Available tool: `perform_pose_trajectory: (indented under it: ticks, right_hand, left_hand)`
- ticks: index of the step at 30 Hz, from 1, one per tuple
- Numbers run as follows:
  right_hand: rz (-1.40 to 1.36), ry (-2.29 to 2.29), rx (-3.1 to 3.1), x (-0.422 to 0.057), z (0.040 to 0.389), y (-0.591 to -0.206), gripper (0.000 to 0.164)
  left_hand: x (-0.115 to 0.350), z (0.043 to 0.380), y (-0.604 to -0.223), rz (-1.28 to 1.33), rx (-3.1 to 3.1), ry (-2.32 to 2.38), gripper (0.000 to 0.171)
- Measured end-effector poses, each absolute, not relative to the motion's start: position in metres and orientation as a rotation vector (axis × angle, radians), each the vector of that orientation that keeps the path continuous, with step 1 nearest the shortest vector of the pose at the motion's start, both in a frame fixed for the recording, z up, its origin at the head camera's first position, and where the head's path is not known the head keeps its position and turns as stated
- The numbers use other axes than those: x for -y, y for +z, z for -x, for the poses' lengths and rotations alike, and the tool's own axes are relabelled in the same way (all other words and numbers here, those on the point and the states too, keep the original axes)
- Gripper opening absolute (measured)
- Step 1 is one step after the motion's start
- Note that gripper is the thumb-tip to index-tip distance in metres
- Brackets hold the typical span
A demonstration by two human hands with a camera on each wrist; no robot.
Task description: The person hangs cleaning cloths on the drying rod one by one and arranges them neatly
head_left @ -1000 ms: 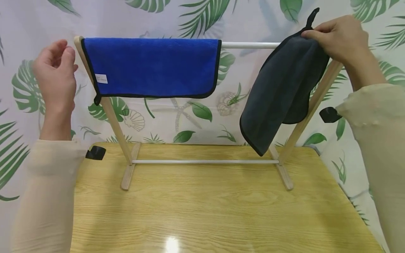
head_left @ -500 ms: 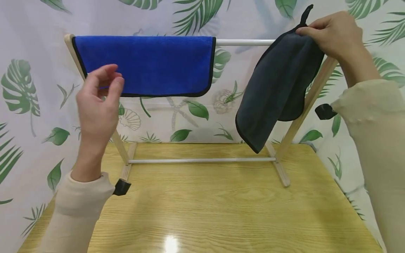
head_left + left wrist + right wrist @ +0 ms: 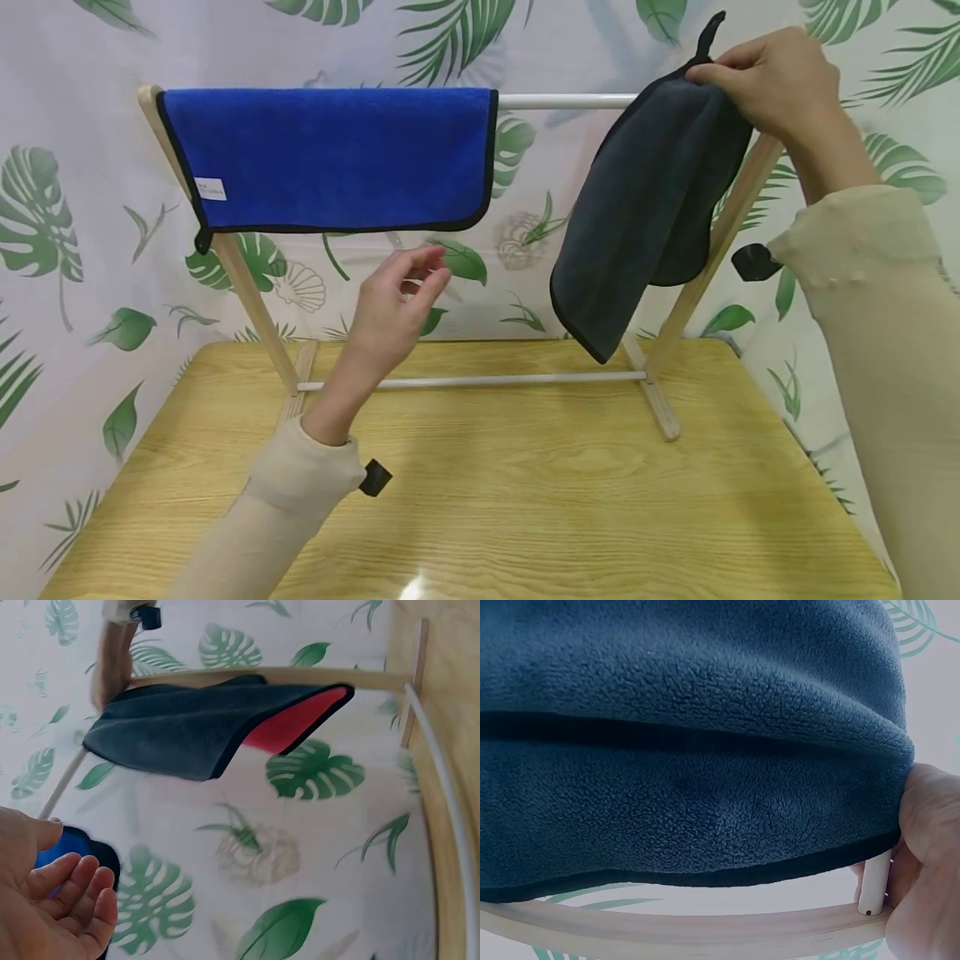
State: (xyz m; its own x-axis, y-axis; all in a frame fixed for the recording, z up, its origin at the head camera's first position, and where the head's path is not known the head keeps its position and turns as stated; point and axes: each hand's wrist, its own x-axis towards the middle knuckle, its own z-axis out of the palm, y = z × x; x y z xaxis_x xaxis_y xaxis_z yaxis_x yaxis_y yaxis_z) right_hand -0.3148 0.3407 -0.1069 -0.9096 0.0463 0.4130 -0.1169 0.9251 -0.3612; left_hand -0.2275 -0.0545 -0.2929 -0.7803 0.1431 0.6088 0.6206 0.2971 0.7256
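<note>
A dark grey fleecy towel (image 3: 637, 208) with black edging hangs over the right end of the rack's white top rail (image 3: 570, 102). My right hand (image 3: 787, 79) pinches its upper edge, just beside a black hanging loop (image 3: 711, 35). A red underside of this towel (image 3: 300, 720) shows in the left wrist view. Below the rail, my left hand (image 3: 390, 312) is in the air with loosely bent fingers, holding nothing. A blue towel (image 3: 330, 158) with black edging and a white label drapes flat over the rail's left half.
The wooden rack has slanted side posts (image 3: 258, 308), feet on the table, and a white lower rail (image 3: 510, 381). It stands near the back of a wood-grain table (image 3: 525, 500). Behind it hangs a leaf-patterned backdrop (image 3: 67, 358).
My left hand has moved right and down, from beside the rack's left post to below the blue towel. My right hand keeps its pinch on the grey towel, which hangs much the same.
</note>
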Motion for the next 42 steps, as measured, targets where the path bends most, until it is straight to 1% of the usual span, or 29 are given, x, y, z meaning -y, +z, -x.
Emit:
perform_pose_trajectory:
  ticks: [7,16,33,42]
  right_hand:
    - [-0.067,0.497,2.673,-0.338,0.316,-0.105,0.059]
    - [-0.063,0.532,2.666,-0.335,0.316,-0.104,0.061]
    - [-0.026,0.555,2.658,-0.338,0.311,-0.105,0.061]
    - [-0.025,0.548,2.650,-0.341,0.311,-0.107,0.060]
  left_hand:
    - [0.020,0.236,-0.310,0.716,2.223,-1.565,0.033]
    - [-0.009,0.245,-0.325,0.680,2.283,-1.631,0.035]
    - [-0.046,0.257,-0.347,0.617,2.373,-1.699,0.036]
    - [-0.060,0.259,-0.353,0.616,2.420,-1.734,0.041]
